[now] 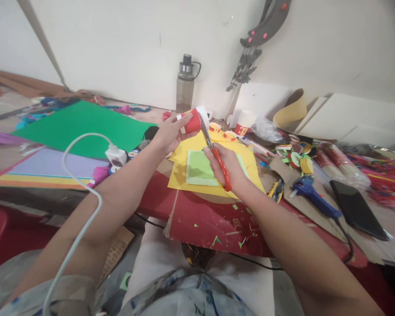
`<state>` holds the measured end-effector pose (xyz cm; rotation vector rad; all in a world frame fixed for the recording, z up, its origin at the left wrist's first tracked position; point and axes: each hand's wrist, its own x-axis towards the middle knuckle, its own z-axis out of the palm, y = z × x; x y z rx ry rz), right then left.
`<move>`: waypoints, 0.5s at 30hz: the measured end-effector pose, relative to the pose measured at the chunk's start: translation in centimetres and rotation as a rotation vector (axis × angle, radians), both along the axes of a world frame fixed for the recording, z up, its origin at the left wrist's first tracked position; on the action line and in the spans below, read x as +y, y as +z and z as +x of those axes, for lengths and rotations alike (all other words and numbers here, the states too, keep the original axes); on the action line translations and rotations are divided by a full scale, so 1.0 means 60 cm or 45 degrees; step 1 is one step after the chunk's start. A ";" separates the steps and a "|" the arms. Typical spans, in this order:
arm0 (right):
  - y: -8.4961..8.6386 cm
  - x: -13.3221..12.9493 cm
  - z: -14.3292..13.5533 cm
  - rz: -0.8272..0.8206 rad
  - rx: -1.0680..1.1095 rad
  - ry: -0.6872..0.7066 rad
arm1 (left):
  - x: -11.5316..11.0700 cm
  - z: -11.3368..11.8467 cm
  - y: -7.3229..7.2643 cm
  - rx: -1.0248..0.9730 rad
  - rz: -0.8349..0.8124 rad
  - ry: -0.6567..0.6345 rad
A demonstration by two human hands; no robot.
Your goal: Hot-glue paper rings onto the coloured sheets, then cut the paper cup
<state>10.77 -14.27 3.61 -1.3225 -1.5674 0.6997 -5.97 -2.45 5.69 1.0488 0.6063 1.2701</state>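
Note:
My left hand (169,134) is closed round a red and white paper cup (193,122), tilted on its side with its white part to the right. My right hand (228,164) grips orange-handled scissors (221,169), whose metal blades reach up to the cup's side. Whether the blades have cut into it I cannot tell. Beneath the hands lie yellow paper sheets (179,179) with a light green sheet (197,169) on top. Two cut red and yellow cup rings (229,135) sit behind the scissors, close to another paper cup (245,123).
A water bottle (184,87) stands against the wall. Green paper (85,127) and coloured sheets (55,164) lie at left. To the right are a blue glue gun (316,197), a black phone (358,210) and a yellow cutter (276,191). A white cable (82,228) hangs across my left arm.

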 end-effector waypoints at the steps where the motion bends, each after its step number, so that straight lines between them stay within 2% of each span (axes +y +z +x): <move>1: -0.001 0.001 0.000 -0.004 -0.004 0.000 | 0.001 0.000 0.000 -0.001 0.002 0.007; 6: -0.003 0.003 0.001 -0.011 0.014 0.016 | 0.004 -0.001 -0.001 -0.006 0.030 0.052; 12: 0.006 -0.004 0.003 -0.082 0.045 0.116 | 0.006 -0.004 -0.003 0.018 0.082 0.046; 15: 0.007 -0.003 0.004 -0.057 0.004 0.090 | 0.001 -0.004 -0.001 0.036 0.093 0.060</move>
